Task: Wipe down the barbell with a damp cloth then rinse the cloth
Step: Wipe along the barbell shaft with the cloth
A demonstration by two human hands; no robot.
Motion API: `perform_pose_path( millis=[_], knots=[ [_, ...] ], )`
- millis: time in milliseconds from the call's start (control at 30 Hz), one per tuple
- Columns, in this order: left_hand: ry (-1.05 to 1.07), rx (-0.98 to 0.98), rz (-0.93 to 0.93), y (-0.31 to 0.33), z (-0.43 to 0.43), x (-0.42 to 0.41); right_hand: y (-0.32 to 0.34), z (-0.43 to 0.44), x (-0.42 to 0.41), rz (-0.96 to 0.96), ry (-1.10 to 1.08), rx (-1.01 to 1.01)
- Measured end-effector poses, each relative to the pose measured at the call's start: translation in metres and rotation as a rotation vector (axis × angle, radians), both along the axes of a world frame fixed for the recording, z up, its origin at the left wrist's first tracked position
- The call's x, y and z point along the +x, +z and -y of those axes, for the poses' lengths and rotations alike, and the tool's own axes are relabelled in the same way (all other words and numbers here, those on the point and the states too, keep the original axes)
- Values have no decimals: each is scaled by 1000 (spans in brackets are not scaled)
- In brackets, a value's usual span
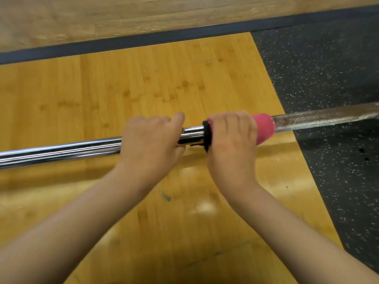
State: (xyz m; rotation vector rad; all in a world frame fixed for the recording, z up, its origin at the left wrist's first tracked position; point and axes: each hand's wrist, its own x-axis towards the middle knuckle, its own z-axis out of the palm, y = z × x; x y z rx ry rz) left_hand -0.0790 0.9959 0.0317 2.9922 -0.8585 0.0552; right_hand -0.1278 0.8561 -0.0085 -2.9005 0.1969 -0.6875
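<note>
While the barbell (61, 150) runs across the view from lower left to upper right, both bare hands sit on it near the middle of the picture. The left hand (149, 140) grips the thick, shiny chrome part of the bar from above, its fingers (143, 121) curled over the far side. Just to its right is a black ring (206, 136) around the bar. The right hand (229, 140) is against that ring, its fingers (235, 121) wrapped tightly around a pink cloth (264, 128) that is wound around the bar. The cloth's end sticks out past the hand on the right. Beyond the cloth, the thinner, rough-textured part of the bar, dull and flecked with reddish spots, goes on to the right edge.

Under the bar lies a yellow wooden floor (123, 89), where the bar casts a shadow. A black speckled rubber mat (328, 68) borders it on the right. A dark strip (143, 41) separates both from paler wood at the top.
</note>
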Motion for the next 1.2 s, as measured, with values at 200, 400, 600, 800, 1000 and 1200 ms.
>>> perform_pose_path(
  millis=[200, 400, 600, 800, 1000, 1200],
  knots=[
    [25, -50, 217, -13, -10, -6, 1, -41, 6, -23, 142, -61],
    [51, 107, -330, -1, -1, 24, 4, 19, -4, -33, 124, 3],
    [77, 47, -787, 16, -1, 44, 2, 27, -6, -33, 40, 7],
    [1, -61, 108, -12, -17, -20, 5, -23, 3, -11, 125, -19],
    [-50, -66, 211, -16, -15, -4, 6, -23, 5, -20, 211, -58],
    [-1, -2, -254, 2, -10, 19, 13, 40, -5, -101, 113, -14]
  ],
)
